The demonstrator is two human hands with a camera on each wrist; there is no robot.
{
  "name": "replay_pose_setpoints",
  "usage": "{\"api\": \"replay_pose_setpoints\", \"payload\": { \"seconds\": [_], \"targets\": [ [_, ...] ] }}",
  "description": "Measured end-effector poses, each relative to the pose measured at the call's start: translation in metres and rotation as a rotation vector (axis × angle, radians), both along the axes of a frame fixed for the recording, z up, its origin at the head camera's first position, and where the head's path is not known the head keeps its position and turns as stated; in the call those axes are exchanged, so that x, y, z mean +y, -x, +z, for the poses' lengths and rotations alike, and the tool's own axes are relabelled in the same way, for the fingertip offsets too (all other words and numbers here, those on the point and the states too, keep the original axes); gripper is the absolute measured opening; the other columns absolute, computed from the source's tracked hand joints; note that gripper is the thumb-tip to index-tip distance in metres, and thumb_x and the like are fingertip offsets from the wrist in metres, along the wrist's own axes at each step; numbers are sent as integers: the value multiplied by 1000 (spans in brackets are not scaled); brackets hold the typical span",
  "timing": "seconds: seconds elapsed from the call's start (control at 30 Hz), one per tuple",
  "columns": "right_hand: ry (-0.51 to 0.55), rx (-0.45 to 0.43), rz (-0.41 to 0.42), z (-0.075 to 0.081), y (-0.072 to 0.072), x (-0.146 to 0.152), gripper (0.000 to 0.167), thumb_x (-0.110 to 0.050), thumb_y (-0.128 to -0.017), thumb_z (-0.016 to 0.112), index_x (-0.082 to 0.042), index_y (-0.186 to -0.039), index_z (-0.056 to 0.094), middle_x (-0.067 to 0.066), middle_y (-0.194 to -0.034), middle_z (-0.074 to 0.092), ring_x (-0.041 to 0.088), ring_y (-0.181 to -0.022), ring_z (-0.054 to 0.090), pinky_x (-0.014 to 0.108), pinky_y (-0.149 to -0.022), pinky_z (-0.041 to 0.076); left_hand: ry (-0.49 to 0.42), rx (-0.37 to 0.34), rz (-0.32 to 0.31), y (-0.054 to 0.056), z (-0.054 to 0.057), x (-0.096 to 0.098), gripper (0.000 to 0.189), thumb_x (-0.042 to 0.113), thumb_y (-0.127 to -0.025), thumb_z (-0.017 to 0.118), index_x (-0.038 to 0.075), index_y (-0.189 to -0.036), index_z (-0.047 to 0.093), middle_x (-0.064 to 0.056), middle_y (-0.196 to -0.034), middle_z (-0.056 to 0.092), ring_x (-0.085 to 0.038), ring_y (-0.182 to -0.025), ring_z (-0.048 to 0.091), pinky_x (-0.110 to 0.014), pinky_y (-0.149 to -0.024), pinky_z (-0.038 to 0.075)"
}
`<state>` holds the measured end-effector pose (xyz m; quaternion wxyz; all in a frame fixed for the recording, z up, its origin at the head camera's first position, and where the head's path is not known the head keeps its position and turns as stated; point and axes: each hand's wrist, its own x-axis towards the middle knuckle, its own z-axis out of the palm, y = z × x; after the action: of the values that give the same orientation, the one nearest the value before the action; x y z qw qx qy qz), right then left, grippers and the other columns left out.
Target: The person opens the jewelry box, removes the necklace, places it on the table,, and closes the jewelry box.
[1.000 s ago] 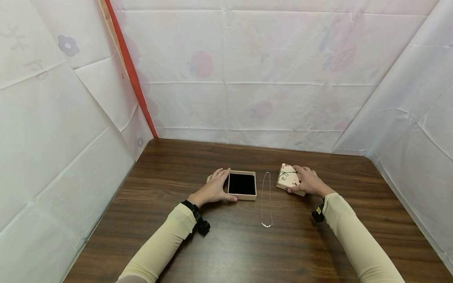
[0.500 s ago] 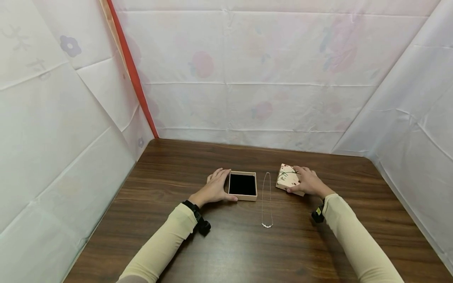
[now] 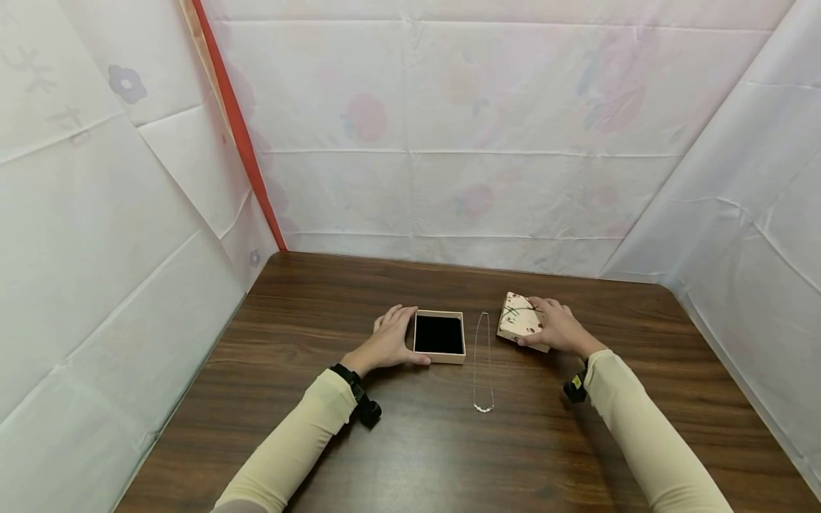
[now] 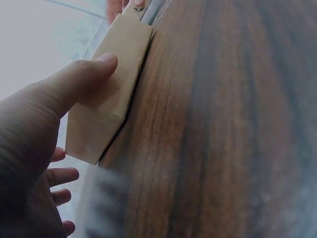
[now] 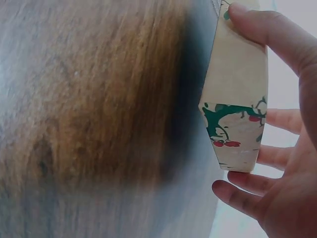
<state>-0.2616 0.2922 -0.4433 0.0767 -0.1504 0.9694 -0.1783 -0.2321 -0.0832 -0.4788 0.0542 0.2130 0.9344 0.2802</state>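
Note:
My left hand [image 3: 383,345] holds a small square cardboard box [image 3: 445,358] at its left side, thumb on the near wall. Black padding [image 3: 439,335] fills the box. In the left wrist view the thumb presses the plain box wall [image 4: 128,44], and the other fingers reach round behind. My right hand [image 3: 561,328] grips the cream box lid [image 3: 517,318], printed with green stems and red flowers. Seen from the right wrist, the lid [image 5: 235,74] is a little above the table, between thumb and fingers. A fine silver necklace [image 3: 484,409] lies lengthwise between box and lid.
Everything stands on a dark wood-grain table [image 3: 410,456]. White patterned sheets [image 3: 513,92] hang behind it and along both sides. A red strip [image 3: 244,135] runs down the back left corner. Each wrist wears a black strapped camera.
The lid in my right hand has shifted slightly left and away from me, and tilted a little. My left hand, the box and the necklace stay where they were.

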Motion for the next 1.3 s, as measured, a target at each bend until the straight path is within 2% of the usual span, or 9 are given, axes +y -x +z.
{"api": "replay_pose_setpoints", "payload": {
  "seconds": [0.23,0.53,0.67,0.8,1.3],
  "targets": [
    [27,23,24,9,0,-9,105,-51,-73,81,-1,-151,30,33,-148,34,49,-138,28,66,-111,18,-6,5,5,1,0,0,113,57,-69,82,7,-153,26,-11,-157,32,-34,-150,15,-59,-115,16],
    [38,29,41,21,-4,-21,105,-51,-73,81,-6,-153,28,29,-151,30,50,-139,24,68,-108,24,0,13,-2,0,-1,0,113,60,-69,81,8,-154,26,-10,-157,32,-34,-150,16,-59,-116,16],
    [41,64,57,24,-5,-28,107,-54,-71,81,-8,-152,30,26,-151,31,51,-137,26,68,-105,29,-2,14,0,1,-1,0,113,60,-69,81,9,-154,26,-10,-157,33,-34,-150,16,-58,-116,16],
    [64,83,69,30,-7,-36,105,-52,-70,83,-10,-152,32,24,-152,32,49,-137,28,67,-104,31,-4,13,1,1,-1,1,113,59,-69,81,8,-154,26,-10,-157,33,-34,-150,16,-58,-116,16],
    [117,82,108,42,-10,-66,101,-43,-70,86,-16,-151,34,21,-151,33,45,-135,32,65,-101,36,-6,10,10,2,-5,0,113,59,-69,81,10,-154,25,-10,-157,32,-34,-150,15,-59,-116,16]
  ]
}}
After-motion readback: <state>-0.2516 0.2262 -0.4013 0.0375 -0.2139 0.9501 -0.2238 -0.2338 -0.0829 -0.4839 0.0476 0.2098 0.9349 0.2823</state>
